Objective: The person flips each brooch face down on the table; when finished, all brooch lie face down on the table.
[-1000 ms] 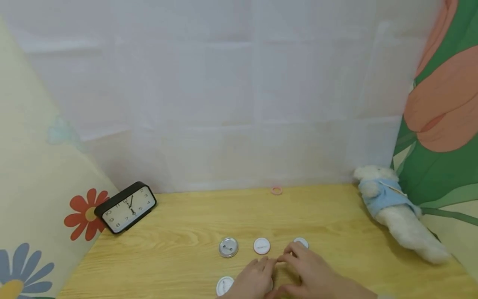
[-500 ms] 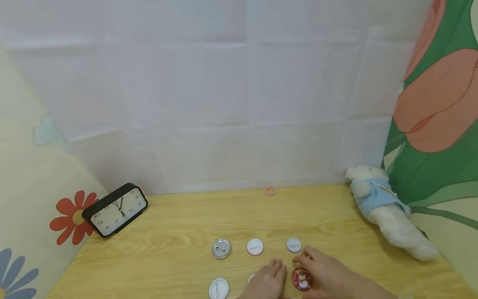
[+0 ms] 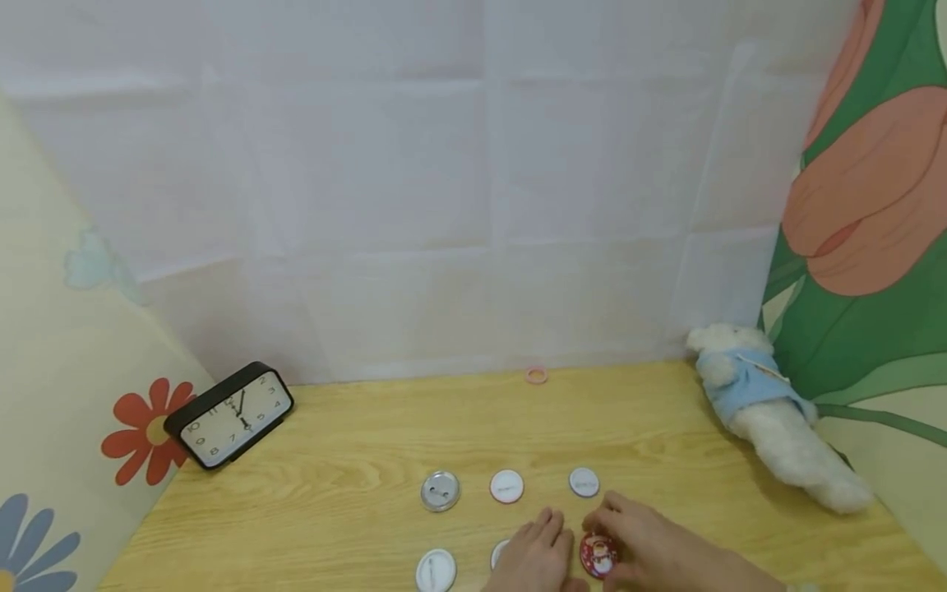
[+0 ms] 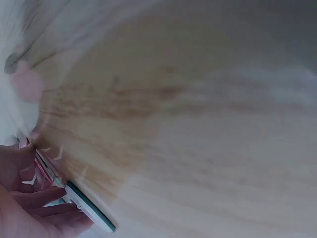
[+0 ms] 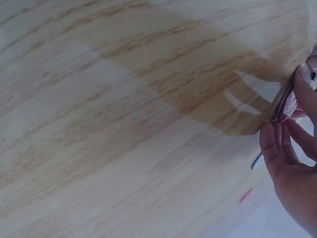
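In the head view a red button badge (image 3: 598, 555) with a snowman picture lies face up at the table's front. My right hand (image 3: 651, 547) pinches its edge between thumb and fingers; the right wrist view shows this badge edge-on (image 5: 286, 101). Left of it, my left hand (image 3: 531, 555) lies with its fingers extended, partly covering a white-backed badge (image 3: 499, 552). A green-edged badge (image 4: 91, 206) is against the left fingers in the left wrist view. Further badges lie pin side up: a silver one (image 3: 440, 491), a red-rimmed one (image 3: 506, 486), a white one (image 3: 584, 482) and another white one (image 3: 436, 570).
A black-framed clock (image 3: 233, 415) stands at the back left of the wooden table (image 3: 355, 444). A pink ring (image 3: 536, 376) lies near the white backdrop (image 3: 370, 205). At the right rests a white plush toy (image 3: 769, 415) in blue clothing.
My hands, close together a second ago, have parted, and the right one has shifted rightward. The red badge, hidden then, shows now. Over the last half second little has moved.
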The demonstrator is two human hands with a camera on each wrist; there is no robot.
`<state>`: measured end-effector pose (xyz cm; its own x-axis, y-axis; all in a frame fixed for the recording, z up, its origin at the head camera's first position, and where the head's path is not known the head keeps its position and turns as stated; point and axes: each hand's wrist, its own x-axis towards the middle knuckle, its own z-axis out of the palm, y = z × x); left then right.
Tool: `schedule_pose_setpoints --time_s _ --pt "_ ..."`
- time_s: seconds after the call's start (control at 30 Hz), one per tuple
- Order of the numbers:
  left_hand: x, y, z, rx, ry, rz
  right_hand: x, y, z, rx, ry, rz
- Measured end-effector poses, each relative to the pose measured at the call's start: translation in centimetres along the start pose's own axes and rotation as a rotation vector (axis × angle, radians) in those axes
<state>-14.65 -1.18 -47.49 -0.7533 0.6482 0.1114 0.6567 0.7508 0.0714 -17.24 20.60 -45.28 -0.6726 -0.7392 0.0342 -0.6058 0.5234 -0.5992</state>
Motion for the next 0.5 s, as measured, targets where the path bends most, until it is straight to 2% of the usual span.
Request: schedule_pose_setpoints --time_s 0.17,0.23,0.3,0.4,0.5 --pt "0.08 0.48 -0.17 0.053 0.102 0.031 0.02 -0.04 0.42 -0.068 0.096 -0.071" --pt "0.25 0.68 -0.12 0.078 0.113 0.027 -0.02 0.10 0.59 -0.078 0.120 -0.094" --pt "0.39 0.86 -0.13 0.092 0.103 0.011 -0.05 0.19 0.74 -0.085 0.138 -0.116" --pt "0.46 0.96 -0.08 0.135 0.134 0.018 -0.06 0.24 0.84 -0.089 0.147 -0.133" --pt "0.48 0.92 0.12 0.185 0.216 0.052 -0.11 0.18 0.71 -0.077 0.140 -0.125"
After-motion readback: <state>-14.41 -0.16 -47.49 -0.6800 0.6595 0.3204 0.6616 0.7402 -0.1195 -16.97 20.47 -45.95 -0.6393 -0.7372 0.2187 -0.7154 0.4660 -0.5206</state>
